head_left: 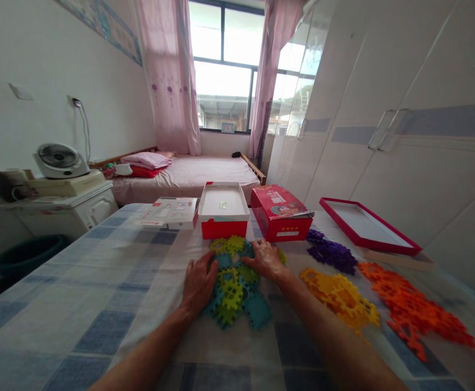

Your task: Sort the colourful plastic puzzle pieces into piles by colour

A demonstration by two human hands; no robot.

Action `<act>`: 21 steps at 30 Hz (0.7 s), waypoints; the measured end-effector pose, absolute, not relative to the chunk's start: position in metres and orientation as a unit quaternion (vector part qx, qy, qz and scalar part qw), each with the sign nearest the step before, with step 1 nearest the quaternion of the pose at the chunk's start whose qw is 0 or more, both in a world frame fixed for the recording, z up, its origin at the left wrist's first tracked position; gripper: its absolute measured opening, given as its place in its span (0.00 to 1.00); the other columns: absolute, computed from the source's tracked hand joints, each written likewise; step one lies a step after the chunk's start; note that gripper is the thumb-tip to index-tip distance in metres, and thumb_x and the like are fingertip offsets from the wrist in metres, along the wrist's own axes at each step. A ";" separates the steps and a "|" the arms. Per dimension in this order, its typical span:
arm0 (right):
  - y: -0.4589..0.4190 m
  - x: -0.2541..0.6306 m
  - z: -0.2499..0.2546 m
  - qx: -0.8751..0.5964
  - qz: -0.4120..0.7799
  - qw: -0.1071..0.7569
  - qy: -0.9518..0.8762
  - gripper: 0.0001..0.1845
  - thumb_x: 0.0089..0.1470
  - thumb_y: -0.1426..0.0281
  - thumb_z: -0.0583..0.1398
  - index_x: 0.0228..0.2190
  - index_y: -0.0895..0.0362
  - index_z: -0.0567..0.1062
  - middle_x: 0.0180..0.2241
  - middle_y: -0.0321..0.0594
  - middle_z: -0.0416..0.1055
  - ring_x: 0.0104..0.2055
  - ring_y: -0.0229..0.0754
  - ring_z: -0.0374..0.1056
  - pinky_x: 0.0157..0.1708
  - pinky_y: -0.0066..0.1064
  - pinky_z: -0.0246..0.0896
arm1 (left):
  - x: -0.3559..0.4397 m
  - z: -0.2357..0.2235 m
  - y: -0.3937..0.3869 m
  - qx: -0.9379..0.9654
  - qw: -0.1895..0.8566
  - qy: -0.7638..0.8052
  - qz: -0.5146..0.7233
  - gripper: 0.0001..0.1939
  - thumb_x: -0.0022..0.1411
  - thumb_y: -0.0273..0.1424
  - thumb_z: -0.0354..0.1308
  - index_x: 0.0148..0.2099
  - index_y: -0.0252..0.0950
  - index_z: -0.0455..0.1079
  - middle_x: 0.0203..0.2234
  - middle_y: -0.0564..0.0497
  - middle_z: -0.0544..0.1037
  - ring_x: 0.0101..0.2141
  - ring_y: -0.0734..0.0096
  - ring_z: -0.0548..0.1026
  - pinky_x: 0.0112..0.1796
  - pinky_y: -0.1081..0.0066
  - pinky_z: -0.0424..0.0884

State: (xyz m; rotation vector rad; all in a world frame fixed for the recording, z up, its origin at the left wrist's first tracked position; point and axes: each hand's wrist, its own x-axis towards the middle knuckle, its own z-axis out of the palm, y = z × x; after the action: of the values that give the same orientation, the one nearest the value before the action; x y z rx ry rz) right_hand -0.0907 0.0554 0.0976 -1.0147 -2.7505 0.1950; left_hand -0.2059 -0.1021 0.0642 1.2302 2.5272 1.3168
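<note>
A pile of green and teal toothed plastic pieces, like gear-shaped building toys [232, 290], lies on the tablecloth in front of me. My left hand [198, 279] rests along the pile's left edge, its thumb and fingers apart. Over the pile's upper right my right hand [266, 259] reaches with spread fingers that touch a teal piece [246, 250]. I see nothing gripped in either hand, though some fingertips are hidden among the pieces. A yellow pile [339, 293] lies to the right of my right hand, with a purple pile [331, 252] beyond it.
Orange pieces [416, 304] are heaped at the far right. Behind the pile stand a white-lined red box [225, 228] and a red printed box [282, 212]. A flat white box [170, 212] is at back left, a red-rimmed lid [371, 228] at back right. The checked tablecloth [111, 326] covers the table.
</note>
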 end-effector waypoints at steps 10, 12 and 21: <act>0.048 -0.046 0.114 -0.342 0.054 0.106 -0.932 0.15 0.60 0.66 0.47 0.36 0.55 0.72 0.34 0.46 0.75 0.36 0.44 0.71 0.34 0.31 0.58 | -0.202 0.070 -0.102 0.414 0.040 0.801 0.430 0.20 0.62 0.39 0.41 0.45 0.37 0.71 0.39 0.48 0.79 0.43 0.62 0.74 0.52 0.58 0.60; 0.052 -0.042 0.117 -0.347 0.059 0.110 -0.929 0.17 0.61 0.68 0.45 0.39 0.55 0.72 0.34 0.46 0.75 0.35 0.44 0.72 0.33 0.30 0.57 | -0.202 0.071 -0.102 0.415 0.043 0.802 0.428 0.21 0.61 0.39 0.41 0.45 0.36 0.71 0.40 0.47 0.79 0.43 0.62 0.73 0.50 0.59 0.62; 0.040 -0.051 0.110 -0.189 0.096 0.081 -0.974 0.24 0.50 0.71 0.57 0.51 0.50 0.67 0.48 0.40 0.70 0.49 0.43 0.66 0.45 0.28 0.58 | -0.203 0.069 -0.103 0.423 0.035 0.806 0.414 0.22 0.62 0.40 0.41 0.46 0.36 0.71 0.40 0.46 0.78 0.43 0.62 0.73 0.46 0.63 0.66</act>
State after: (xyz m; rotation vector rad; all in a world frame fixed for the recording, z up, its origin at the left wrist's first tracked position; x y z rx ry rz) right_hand -0.0507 0.0405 0.1101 -0.5657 -2.9116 0.2876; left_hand -0.2029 -0.1033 0.0689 1.3000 2.4761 1.2714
